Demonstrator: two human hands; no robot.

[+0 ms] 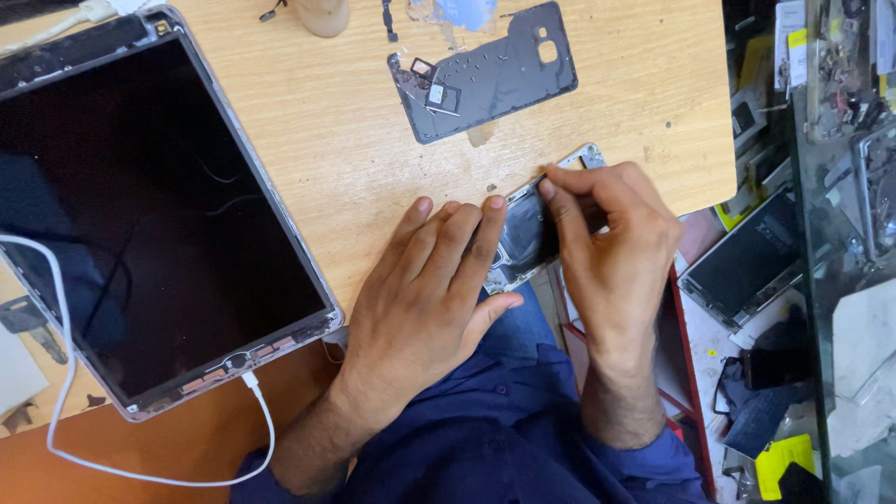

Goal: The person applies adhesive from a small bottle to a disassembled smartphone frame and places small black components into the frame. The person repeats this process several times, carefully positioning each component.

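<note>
- Wooden desk carries a tablet and a detached back cover.
- Your left hand presses flat on the opened phone.
- Your right hand pinches at its edge, so you seem to be prying; the next move needs gentle, steady leverage.

The scene is bright and evenly lit, with soft light that seems to come from above. The wooden desk looks warm and clear, and shadows under the hands are short and weak. The dark screen of the tablet reflects a blurred bluish shape and some thin lines, without strong glare. The glass surface at the right edge shows pale reflections that make its content hard to read. The focus is sharp in the centre; the corners are slightly softer.
</note>
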